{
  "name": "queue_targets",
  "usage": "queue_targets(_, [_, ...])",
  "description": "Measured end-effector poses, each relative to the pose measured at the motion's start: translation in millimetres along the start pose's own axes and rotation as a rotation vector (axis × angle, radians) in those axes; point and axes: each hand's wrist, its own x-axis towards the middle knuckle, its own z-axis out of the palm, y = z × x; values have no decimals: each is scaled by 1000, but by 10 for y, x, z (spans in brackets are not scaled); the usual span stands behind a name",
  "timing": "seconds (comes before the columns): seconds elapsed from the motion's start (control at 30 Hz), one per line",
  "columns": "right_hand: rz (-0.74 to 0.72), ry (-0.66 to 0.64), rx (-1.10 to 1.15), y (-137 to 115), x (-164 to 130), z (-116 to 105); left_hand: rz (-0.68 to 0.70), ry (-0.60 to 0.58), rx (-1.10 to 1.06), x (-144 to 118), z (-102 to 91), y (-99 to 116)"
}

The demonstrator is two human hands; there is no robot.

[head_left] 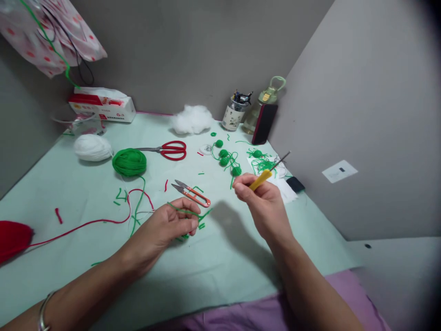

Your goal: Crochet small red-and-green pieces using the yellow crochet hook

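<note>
My left hand is closed on green yarn, pinched between thumb and fingers. A bit of green shows under the fingers; its shape is mostly hidden. In my right hand is a crochet hook with a yellow handle, its metal shaft pointing up and right, apart from the yarn. Orange thread snips lie just beyond my left hand. A green yarn ball and a white yarn ball sit farther left, near red-handled scissors. Several small green crocheted balls with loose tails lie beyond my right hand.
White stuffing lies at the back, beside a pen cup, a green bottle and an upright phone. A tissue box stands back left. Red yarn is at the left edge. Walls border the table.
</note>
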Motion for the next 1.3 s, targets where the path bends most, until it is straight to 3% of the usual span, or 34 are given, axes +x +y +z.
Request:
queue_targets(0.23, [-124, -382, -198, -129, -137, 189, 47, -43, -1, 19, 8, -51])
queue_targets(0.37, [19, -312, -19, -85, -139, 202, 45, -51, 11, 4, 22, -1])
queue_targets(0.47, [135, -133, 134, -8, -60, 108, 28, -26, 4, -12, 18, 27])
queue_targets(0.57, [155, 58, 187, 45, 13, 3, -1, 6, -12, -26, 5, 21])
queue_targets(0.63, [180, 18, 151, 45, 21, -19, -13, 18, -17, -33, -2, 13])
queue_targets(0.77, [233, -251, 21, -16, -52, 96, -7, -10, -25, -23, -11, -14])
queue_targets(0.87, [154, -338, -5, -39, -113, 215, 3, -33, -21, -2, -22, -53])
queue_targets(1.0, [68, -333, -11, -21, -135, 254, 5, -36, -12, -3, -26, -82])
queue_targets(1.23, [93, -299, -59, -27, -112, 170, -4, -30, 3, -4, -25, -61])
queue_targets(1.3, [-43, -283, -197, -15, -133, 186, -10, -32, 11, 8, -41, -64])
